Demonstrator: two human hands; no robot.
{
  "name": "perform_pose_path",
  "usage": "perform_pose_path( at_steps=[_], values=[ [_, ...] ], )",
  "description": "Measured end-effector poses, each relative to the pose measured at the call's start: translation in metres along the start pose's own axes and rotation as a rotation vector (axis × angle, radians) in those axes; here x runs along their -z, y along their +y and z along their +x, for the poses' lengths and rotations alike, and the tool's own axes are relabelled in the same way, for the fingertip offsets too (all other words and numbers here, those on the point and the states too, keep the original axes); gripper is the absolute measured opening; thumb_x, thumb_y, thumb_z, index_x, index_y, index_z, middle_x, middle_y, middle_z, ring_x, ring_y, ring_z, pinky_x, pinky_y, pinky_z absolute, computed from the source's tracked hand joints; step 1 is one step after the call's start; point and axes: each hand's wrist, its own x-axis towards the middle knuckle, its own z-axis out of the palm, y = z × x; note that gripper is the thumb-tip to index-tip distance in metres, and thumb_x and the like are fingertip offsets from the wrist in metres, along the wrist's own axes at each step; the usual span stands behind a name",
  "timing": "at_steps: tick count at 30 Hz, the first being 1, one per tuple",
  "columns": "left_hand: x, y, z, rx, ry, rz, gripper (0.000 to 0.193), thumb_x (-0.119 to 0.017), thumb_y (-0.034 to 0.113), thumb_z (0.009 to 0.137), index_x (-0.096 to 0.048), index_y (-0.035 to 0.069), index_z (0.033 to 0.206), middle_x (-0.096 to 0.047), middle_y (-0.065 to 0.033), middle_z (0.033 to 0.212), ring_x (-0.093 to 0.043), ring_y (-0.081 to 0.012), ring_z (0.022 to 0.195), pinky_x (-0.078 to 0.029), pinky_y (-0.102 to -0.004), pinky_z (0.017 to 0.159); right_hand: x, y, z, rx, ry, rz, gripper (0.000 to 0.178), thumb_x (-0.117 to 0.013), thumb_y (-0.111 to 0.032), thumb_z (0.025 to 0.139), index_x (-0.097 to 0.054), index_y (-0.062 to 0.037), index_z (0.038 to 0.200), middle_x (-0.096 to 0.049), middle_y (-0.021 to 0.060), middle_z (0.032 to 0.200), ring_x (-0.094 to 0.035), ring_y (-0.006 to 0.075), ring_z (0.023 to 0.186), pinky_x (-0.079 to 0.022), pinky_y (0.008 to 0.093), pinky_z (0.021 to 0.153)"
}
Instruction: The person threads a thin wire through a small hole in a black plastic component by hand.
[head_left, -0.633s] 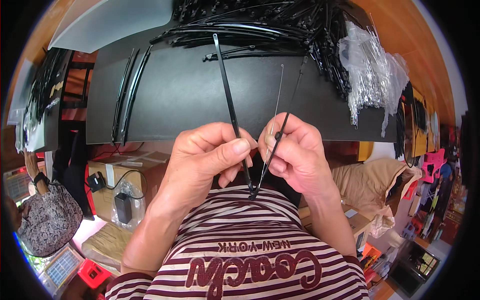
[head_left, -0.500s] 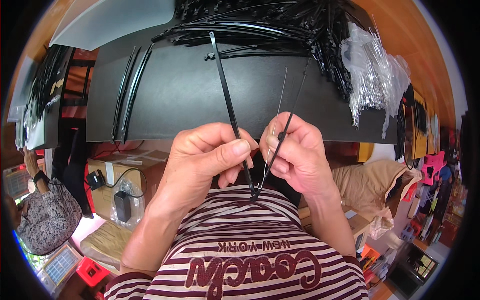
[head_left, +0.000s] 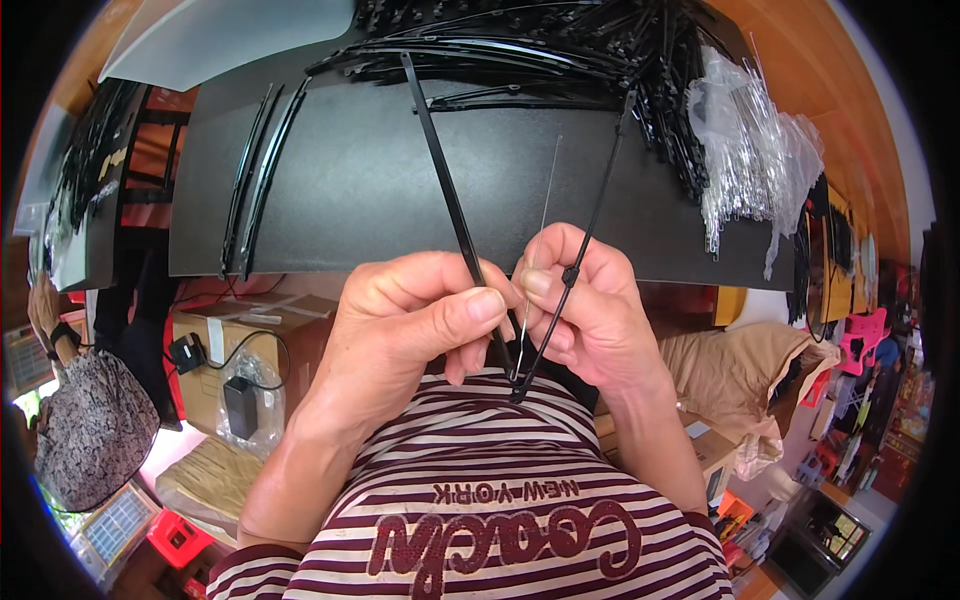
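Between my hands is a black jointed rib [head_left: 437, 160], much like an umbrella's, bent in a V with its joint low before my striped shirt. My left hand [head_left: 405, 325] pinches its left arm between thumb and fingers. A thin silvery wire [head_left: 547, 200] is pinched in my right hand [head_left: 590, 315]. Down near the joint, the wire's lower end meets the rib; whether it is hooked in cannot be made out. The rib's right arm [head_left: 602, 190] passes over my right fingers and slants up toward the far right.
On the dark table [head_left: 350, 180] lie a heap of black ribs [head_left: 520, 55] and several separate ribs [head_left: 262, 185] at left. A plastic bag of silvery wires [head_left: 745, 150] is at right. Cardboard box [head_left: 255, 340] below left; another person [head_left: 95, 420] sits far left.
The rib's left arm has tipped slightly left. Its right arm has swung up and right, away from the wire. The wire's top leans a little left, and my right hand has turned slightly.
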Motion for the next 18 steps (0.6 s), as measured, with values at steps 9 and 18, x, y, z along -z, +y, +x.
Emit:
perform_pose_path(
  at_steps=[9, 18],
  values=[
    [0.0019, 0.0005, -0.0054, -0.058, 0.025, 0.040, 0.023, -0.067, 0.018, 0.081, -0.065, -0.005, 0.087, -0.063, -0.0125, 0.072, -0.053, -0.0124, 0.050, -0.040, -0.0214, 0.042, -0.0021, 0.0012, 0.0007, 0.037, 0.043, -0.041, 0.002, -0.052, 0.000, 0.087, -0.051, -0.0001, 0.086, -0.058, 0.0087, 0.070, -0.042, 0.0042, 0.045, -0.028, 0.0171, 0.034],
    [0.0030, 0.0076, -0.0061, -0.133, 0.026, 0.152, 0.025, -0.066, 0.020, 0.082, -0.065, -0.005, 0.085, -0.063, -0.0110, 0.071, -0.050, -0.0108, 0.049, -0.038, -0.0206, 0.042, -0.0038, 0.0044, 0.0029, 0.105, 0.017, -0.040, 0.005, -0.049, 0.004, 0.086, -0.048, -0.0001, 0.082, -0.058, 0.0107, 0.071, -0.043, 0.0056, 0.045, -0.031, 0.0183, 0.035]
  ],
)
